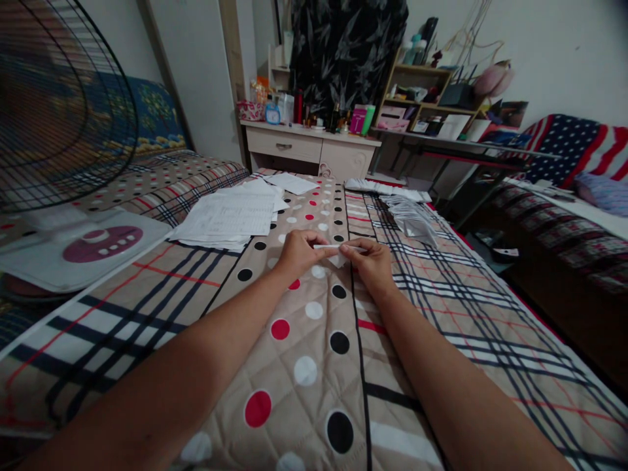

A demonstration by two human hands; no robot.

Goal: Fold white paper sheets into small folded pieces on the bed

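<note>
My arms (pixel 235 327) reach forward and lean in over the bed (pixel 314 340). My left hand (pixel 298 251) and right hand (pixel 373 263) pinch one paper (pixel 337 260) mid-bed; it looks part folded to me. Past it, flat sheets (pixel 230 212) lie by the left edge, I think left to do. Thin strips (pixel 412 221), maybe done, lie toward the far right corner.

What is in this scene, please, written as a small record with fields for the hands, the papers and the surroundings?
Left hand: pinching small white paper
Right hand: pinching the same paper
Surface: dotted and plaid bedspread
Beyond left hand: loose pile of printed sheets
Beyond right hand: fanned white papers
Far left: fan
Background: cabinet with drawer
</note>
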